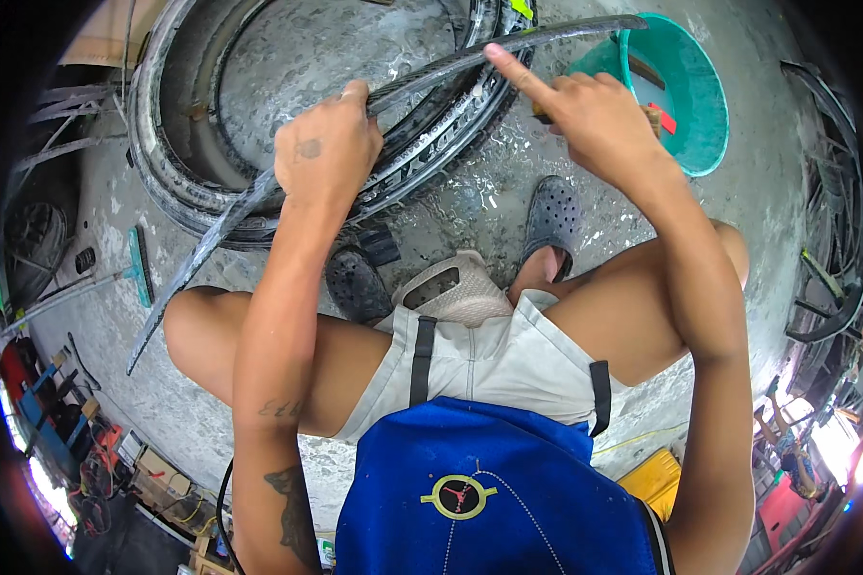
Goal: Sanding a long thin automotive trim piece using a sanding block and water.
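Note:
My left hand [329,144] grips a long, dark, curved strip [431,75] near its middle. One end of the strip tapers down past my left knee; the other reaches over the rim of a green bucket [715,93]. With the index finger extended, my right hand [604,122] has its fingertip at the strip's upper half. Its other fingers are curled. A small yellow and dark piece [541,113] shows beneath them; whether they hold it is hidden. Under the strip, large black tyre-like rings [431,154], smeared grey-white and bearing raised lettering, lie on the floor.
Between my feet stands a beige plastic stool [475,291]. A teal-headed floor brush [142,266] lies left. Dark curved parts [830,287] are piled at right, and a yellow object [651,481] lies behind my right side. Another person [795,460] is far off at lower right.

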